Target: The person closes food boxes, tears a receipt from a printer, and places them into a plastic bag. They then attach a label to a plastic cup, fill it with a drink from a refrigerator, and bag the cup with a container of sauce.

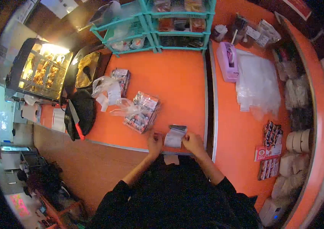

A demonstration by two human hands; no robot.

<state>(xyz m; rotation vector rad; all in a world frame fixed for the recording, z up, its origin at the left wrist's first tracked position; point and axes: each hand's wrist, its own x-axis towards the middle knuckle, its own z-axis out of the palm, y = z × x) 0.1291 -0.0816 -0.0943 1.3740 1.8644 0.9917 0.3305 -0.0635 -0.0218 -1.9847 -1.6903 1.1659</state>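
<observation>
A white printed receipt [174, 138] lies at the orange counter's front edge, with a thin dark stack [178, 127] showing at its far end. My right hand [193, 143] pinches the receipt's right edge. To the left of the paper, my left hand [154, 144] has its fingers drawn together; what they hold, if anything, is too small to make out. Just beyond my left hand sits a clear plastic bag of printed boxes [142, 111]. Farther back is a second bagged box [121, 79] with a white receipt [114, 94] on its bag.
A red-handled knife [76, 120] rests on a round black board [83, 110] at left, near a lit food warmer [45, 72]. Teal racks [181, 31] stand at the back. Rightward are a purple tape dispenser [227, 63], plastic bags [257, 82] and printed leaflets [270, 152].
</observation>
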